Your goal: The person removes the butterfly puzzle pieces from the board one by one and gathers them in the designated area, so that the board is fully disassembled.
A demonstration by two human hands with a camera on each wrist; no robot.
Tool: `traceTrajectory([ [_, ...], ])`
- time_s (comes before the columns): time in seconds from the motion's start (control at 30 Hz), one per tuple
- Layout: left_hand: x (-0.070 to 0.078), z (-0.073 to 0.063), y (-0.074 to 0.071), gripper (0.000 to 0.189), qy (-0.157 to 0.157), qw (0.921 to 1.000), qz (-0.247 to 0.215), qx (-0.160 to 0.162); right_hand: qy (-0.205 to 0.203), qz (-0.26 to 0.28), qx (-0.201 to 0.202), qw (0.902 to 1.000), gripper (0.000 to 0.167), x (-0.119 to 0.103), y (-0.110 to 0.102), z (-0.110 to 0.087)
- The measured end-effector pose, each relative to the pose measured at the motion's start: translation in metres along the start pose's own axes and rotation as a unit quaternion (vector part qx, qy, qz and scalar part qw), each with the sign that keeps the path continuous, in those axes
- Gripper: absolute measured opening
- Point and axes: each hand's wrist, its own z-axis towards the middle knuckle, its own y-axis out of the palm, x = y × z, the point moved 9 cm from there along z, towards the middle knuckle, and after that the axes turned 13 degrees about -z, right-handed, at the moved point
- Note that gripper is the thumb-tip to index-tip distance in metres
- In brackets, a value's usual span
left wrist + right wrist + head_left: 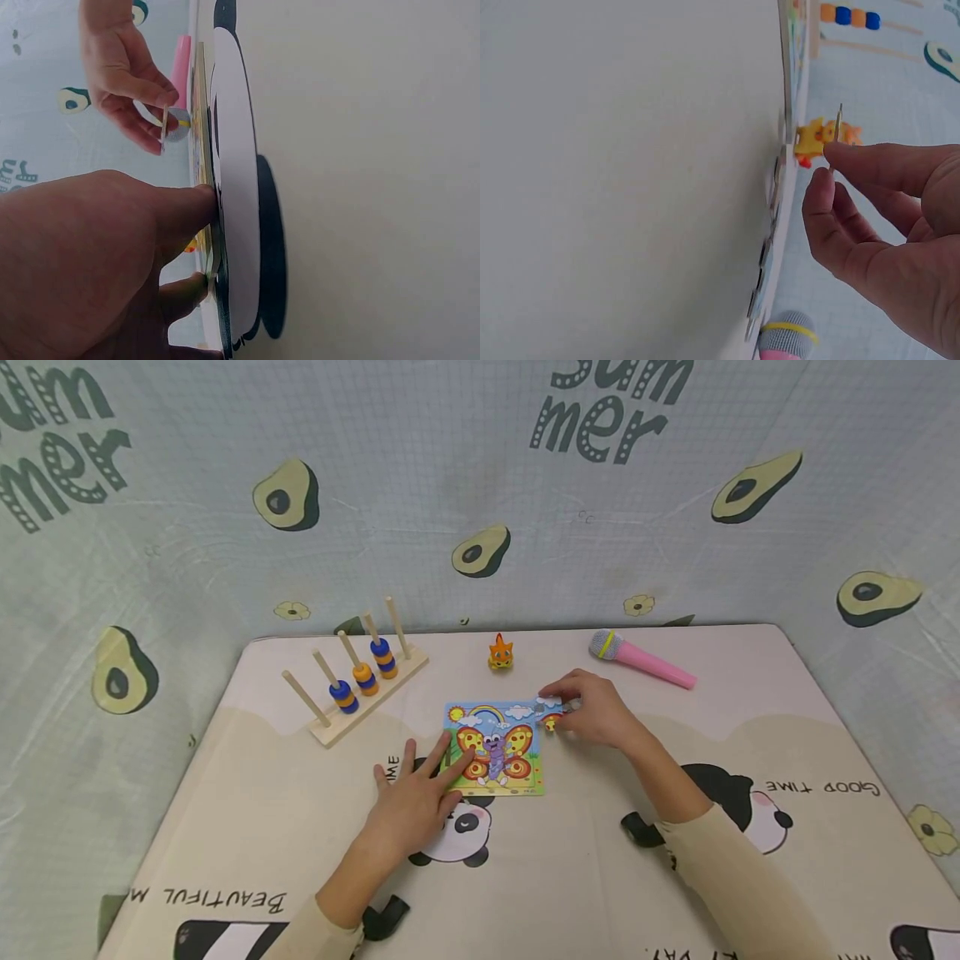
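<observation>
A butterfly jigsaw puzzle lies flat on the table, with a sun, rainbow and clouds along its top. My left hand rests at its left side with fingers spread; thumb and index finger reach over the edge onto the picture. Beyond the puzzle's upper right corner, my right hand pinches a thin puzzle piece between thumb and fingertips. Edge-on in the right wrist view, that piece is raised off the table. Several flat loose pieces lie on the table near this hand, mostly hidden by it in the head view.
A wooden peg stand with blue and orange rings stands at the back left. Behind the puzzle sits a small orange toy figure. To the back right lies a pink toy microphone. A printed cloth covers the table.
</observation>
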Motion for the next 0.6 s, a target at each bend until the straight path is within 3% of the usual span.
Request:
traceTrajectory([
  [0.6, 0.000, -0.001, 0.000, 0.058, -0.003, 1.0000, 0.000, -0.002, 0.032, 0.018, 0.044, 0.9983, 0.046, 0.035, -0.034, -0.022],
])
